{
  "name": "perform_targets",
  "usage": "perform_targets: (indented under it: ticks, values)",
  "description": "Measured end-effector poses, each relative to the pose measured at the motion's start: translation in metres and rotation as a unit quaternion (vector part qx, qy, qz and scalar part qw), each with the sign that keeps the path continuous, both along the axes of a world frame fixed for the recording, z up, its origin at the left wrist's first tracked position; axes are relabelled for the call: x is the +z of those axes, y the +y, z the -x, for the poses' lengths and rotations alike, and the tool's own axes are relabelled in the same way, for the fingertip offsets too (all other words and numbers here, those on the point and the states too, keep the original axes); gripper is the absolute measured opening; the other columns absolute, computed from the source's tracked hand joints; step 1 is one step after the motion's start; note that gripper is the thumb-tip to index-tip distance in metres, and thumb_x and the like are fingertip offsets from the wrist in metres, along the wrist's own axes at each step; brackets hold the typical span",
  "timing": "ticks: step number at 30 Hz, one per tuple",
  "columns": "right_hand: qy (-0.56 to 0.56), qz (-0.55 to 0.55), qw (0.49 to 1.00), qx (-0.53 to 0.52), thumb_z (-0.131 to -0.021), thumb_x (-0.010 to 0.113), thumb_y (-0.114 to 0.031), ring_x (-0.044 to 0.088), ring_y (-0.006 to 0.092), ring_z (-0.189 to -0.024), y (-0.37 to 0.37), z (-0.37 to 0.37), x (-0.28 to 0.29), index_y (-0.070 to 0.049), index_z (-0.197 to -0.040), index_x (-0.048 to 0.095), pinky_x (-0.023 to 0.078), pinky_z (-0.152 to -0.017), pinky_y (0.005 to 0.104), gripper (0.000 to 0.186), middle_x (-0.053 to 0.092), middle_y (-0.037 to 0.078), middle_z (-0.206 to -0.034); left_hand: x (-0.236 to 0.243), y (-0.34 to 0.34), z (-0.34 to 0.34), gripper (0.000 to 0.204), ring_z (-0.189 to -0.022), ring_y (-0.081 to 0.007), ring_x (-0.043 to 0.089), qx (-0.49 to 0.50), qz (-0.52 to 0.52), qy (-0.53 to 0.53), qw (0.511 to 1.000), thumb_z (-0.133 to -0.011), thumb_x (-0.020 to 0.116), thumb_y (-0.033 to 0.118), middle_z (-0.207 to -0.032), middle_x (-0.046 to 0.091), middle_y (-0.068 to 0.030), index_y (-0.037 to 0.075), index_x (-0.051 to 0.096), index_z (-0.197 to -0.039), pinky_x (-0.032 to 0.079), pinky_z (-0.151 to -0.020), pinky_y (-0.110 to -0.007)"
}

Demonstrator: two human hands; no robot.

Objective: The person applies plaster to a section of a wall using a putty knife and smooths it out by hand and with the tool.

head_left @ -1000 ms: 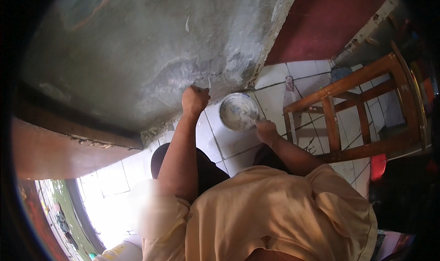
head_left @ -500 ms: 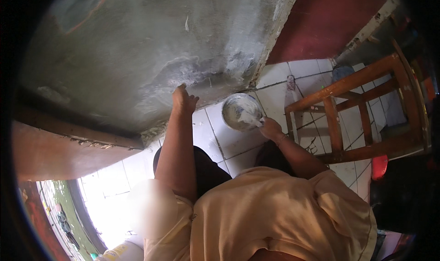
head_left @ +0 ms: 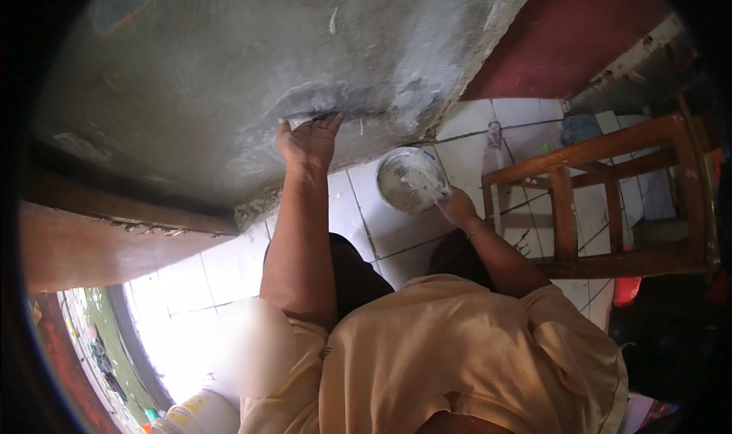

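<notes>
Bucket (head_left: pixel 380 186) sits on the tiles (head_left: pixel 347 217) just ahead of the person, w/ whitish paste (head_left: pixel 418 173) inside, smeared up its inner side; a fair amt left, so supply isn't used up. R hand (head_left: pixel 457 209) is at bucket's near R rim, fingers curled in, prob. closed on 1 end of a paste-coated tool (head_left: pixel 438 193); too small to tell what kind. L hand (head_left: pixel 309 146) is further out, arm stretched to the wall (head_left: pixel 229 53): palm up, thumb & fingers spread well apart, tips at or touching the low part of it. White stuff (head_left: pixel 299 120) shows by the thumb; can't tell if it's a lump in the palm or on the wall. Patch (head_left: pixel 316 98) just past the fingers: pale smears round it, so partly covered, but middle is rough & dark grey w/ uneven edges, so prob. not done there. Higher up, mostly plain grey w/ 1 short white streak (head_left: pixel 333 20). Off to R, wood frame (head_left: pixel 566 213) is on the tiles, well apart from L hand. Farthest, red panel (head_left: pixel 564 37) beyond the wall's chipped edge.
</notes>
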State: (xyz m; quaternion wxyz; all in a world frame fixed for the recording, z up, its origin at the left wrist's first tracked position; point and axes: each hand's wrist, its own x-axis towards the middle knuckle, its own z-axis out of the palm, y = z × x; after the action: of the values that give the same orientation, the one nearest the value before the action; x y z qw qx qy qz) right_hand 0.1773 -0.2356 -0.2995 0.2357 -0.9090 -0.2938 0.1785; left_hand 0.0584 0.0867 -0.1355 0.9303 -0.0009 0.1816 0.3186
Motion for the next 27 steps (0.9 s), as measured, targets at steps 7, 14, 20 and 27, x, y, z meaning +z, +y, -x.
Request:
perform_targets:
  ticks: [7, 14, 20, 27]
  values:
    - [-0.077, -0.032, 0.997, 0.004, -0.083, 0.06, -0.027, 0.062, 0.0409, -0.078, 0.054, 0.034, 0.014, 0.001, -0.108, 0.054, 0.05, -0.072, 0.0482, 0.038, 0.064, 0.024, -0.082, 0.002, 0.014, 0.023, 0.089, -0.14, -0.0453, -0.007, 0.039, -0.046, 0.07, 0.996, -0.096, 0.022, 0.057, -0.151, -0.013, -0.0291, -0.008, -0.018, -0.141, 0.008, -0.114, -0.057]
    - [-0.092, -0.104, 0.99, 0.027, -0.089, 0.056, -0.026, 0.062, 0.0423, -0.072, 0.109, 0.057, -0.034, 0.005, -0.117, 0.045, 0.05, -0.066, 0.0496, 0.043, 0.063, 0.026, -0.081, 0.001, 0.011, 0.042, 0.097, -0.14, -0.046, 0.003, 0.031, -0.108, 0.097, 0.989, -0.093, 0.023, 0.064, -0.15, -0.006, -0.0325, -0.015, -0.009, -0.14, 0.014, -0.113, -0.056]
    - [-0.082, -0.125, 0.989, 0.004, -0.09, 0.056, -0.026, 0.061, 0.045, -0.077, 0.129, 0.075, -0.061, 0.007, -0.117, 0.043, 0.049, -0.069, 0.0507, 0.045, 0.062, 0.028, -0.083, -0.017, 0.021, 0.049, 0.099, -0.137, -0.0509, 0.012, 0.013, -0.143, 0.088, 0.986, -0.092, 0.027, 0.064, -0.147, 0.006, -0.0376, -0.019, 0.001, -0.139, 0.015, -0.11, -0.063]
    - [-0.011, -0.09, 0.995, -0.043, -0.087, 0.059, -0.026, 0.059, 0.0459, -0.086, 0.099, 0.068, -0.011, 0.003, -0.109, 0.049, 0.047, -0.075, 0.0513, 0.038, 0.06, 0.032, -0.087, -0.015, 0.017, 0.044, 0.101, -0.136, -0.0524, 0.013, 0.022, -0.139, 0.108, 0.984, -0.091, 0.027, 0.065, -0.146, 0.007, -0.0392, -0.02, 0.001, -0.138, 0.015, -0.11, -0.062]
